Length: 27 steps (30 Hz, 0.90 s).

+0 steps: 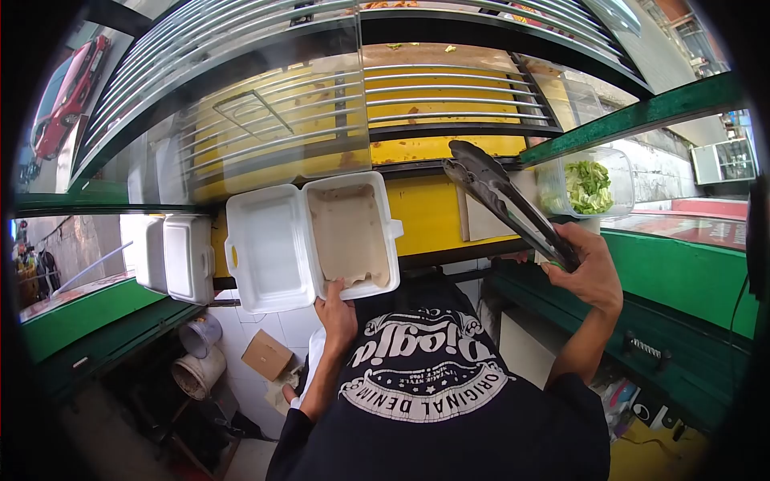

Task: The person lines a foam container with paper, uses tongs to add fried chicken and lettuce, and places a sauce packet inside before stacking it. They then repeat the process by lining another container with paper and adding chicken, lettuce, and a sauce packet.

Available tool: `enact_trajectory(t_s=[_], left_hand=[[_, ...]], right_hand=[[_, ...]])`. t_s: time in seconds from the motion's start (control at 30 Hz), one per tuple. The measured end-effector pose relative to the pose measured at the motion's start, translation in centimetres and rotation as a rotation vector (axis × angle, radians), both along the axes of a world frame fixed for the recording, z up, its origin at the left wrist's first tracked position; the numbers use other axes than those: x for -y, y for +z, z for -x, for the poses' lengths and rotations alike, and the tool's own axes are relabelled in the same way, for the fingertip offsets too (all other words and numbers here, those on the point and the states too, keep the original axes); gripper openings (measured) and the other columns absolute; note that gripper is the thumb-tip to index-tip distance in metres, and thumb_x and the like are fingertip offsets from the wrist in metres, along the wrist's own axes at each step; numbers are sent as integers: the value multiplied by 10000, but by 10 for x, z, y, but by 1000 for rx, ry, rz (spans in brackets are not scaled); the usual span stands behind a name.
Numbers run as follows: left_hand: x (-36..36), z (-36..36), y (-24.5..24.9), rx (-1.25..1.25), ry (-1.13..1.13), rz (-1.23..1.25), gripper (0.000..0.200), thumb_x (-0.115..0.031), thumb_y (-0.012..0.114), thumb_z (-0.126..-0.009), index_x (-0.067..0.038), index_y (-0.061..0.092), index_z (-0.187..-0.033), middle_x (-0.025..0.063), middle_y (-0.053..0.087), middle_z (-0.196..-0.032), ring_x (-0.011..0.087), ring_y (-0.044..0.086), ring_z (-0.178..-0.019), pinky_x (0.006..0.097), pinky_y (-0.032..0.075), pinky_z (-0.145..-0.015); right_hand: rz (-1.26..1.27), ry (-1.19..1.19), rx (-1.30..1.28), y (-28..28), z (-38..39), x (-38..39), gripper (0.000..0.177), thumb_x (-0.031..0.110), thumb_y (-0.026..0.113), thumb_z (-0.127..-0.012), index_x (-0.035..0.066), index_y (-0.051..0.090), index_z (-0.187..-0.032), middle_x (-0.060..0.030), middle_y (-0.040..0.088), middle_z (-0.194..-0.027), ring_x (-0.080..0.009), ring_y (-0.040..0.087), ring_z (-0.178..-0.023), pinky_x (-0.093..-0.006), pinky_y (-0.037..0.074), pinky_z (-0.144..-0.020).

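Observation:
My left hand (337,315) grips the near edge of an open white foam takeout box (273,252), its thumb over the rim. A sheet of brown paper (346,232) lines the right half of the box; the left half is the bare lid. In my right hand (589,268) is a pair of metal tongs (501,192), held near the handle end. The jaws point up and to the left, over the yellow counter, with nothing visible between them. A clear plastic tub of cut green lettuce (589,188) stands just beyond my right hand.
Closed white foam boxes (188,258) stand at the left. Ahead is a display case with metal bars (449,96) and a yellow base (429,212). Brown paper sheets (485,220) lie under the tongs. Below left are buckets (199,373) and a cardboard box (267,355).

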<state>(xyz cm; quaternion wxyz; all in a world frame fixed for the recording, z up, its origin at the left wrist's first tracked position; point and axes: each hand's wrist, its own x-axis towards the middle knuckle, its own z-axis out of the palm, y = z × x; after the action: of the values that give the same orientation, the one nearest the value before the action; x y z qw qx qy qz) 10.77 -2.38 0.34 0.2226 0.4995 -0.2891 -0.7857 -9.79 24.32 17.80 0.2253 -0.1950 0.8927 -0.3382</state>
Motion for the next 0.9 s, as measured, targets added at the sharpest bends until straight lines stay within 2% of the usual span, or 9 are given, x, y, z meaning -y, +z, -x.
enact_trajectory(t_s=[0.17, 0.23, 0.37, 0.5, 0.57, 0.6, 0.63, 0.87, 0.9], left_hand=[[1, -5, -12, 81, 8, 18, 165, 29, 565, -839, -2, 604, -996, 79, 614, -956, 192, 599, -867, 289, 470, -701], [6, -27, -56, 125, -345, 826, 211, 97, 559, -807, -13, 614, -978, 110, 611, -941, 222, 593, -851, 320, 478, -706], [16, -33, -51, 115, -455, 843, 277, 148, 551, -779, -25, 615, -986, 139, 607, -943, 255, 586, -873, 334, 483, -732], [16, -36, -48, 34, -435, 693, 275, 149, 555, -779, -37, 625, -970, 143, 609, -941, 260, 583, -890, 332, 485, -742], [14, -36, -36, 19, -560, 720, 182, 94, 560, -815, -9, 620, -953, 118, 600, -956, 222, 577, -883, 324, 483, -737], [20, -39, -32, 124, -724, 1396, 106, -18, 574, -856, 13, 609, -950, 72, 587, -936, 170, 565, -845, 285, 468, -732], [14, -30, -7, 178, -719, 799, 160, -127, 569, -882, 12, 600, -953, 24, 561, -876, 116, 519, -753, 253, 428, -656], [-4, -15, -1, 28, -712, 549, 281, -272, 582, -883, -53, 520, -717, -40, 388, -599, 85, 339, -559, 274, 266, -510], [-4, -15, -1, 22, -766, 547, 259, -271, 578, -886, -36, 551, -780, -23, 439, -648, 93, 375, -597, 271, 304, -539]], right_hand=[[-96, 79, -282, 22, 15, 33, 465, 90, 741, -742, -25, 578, -1162, -76, 542, -795, -153, 531, -644, -289, 452, -597], [-176, 84, -414, 18, 29, 57, 483, 142, 733, -772, -13, 555, -1193, -95, 564, -847, -214, 587, -657, -323, 481, -610], [-519, 15, -895, 2, 80, 108, 449, 225, 708, -798, 38, 542, -1171, -105, 597, -987, -311, 678, -801, -393, 555, -669], [-889, 29, -735, 5, 137, 166, 371, 171, 677, -804, 94, 627, -1163, -136, 628, -1120, -286, 665, -944, -391, 543, -807], [-743, -23, -1084, -34, 174, 179, 304, 141, 623, -819, 76, 653, -1114, -172, 633, -1126, -308, 641, -1010, -424, 506, -879], [-693, 49, -1307, -45, 184, 183, 301, 139, 562, -849, 55, 640, -1127, -164, 637, -1118, -338, 609, -1059, -469, 462, -931], [-716, 76, -1119, -40, 187, 193, 314, 151, 528, -870, 46, 625, -1150, -182, 618, -1147, -348, 581, -1092, -503, 425, -966], [-588, -18, -1281, -43, 181, 184, 356, 160, 516, -876, 64, 590, -1211, -176, 593, -1213, -354, 545, -1149, -508, 414, -982], [-666, -6, -1035, -28, 170, 179, 359, 165, 533, -868, 83, 593, -1212, -157, 607, -1184, -337, 576, -1101, -476, 451, -940]])
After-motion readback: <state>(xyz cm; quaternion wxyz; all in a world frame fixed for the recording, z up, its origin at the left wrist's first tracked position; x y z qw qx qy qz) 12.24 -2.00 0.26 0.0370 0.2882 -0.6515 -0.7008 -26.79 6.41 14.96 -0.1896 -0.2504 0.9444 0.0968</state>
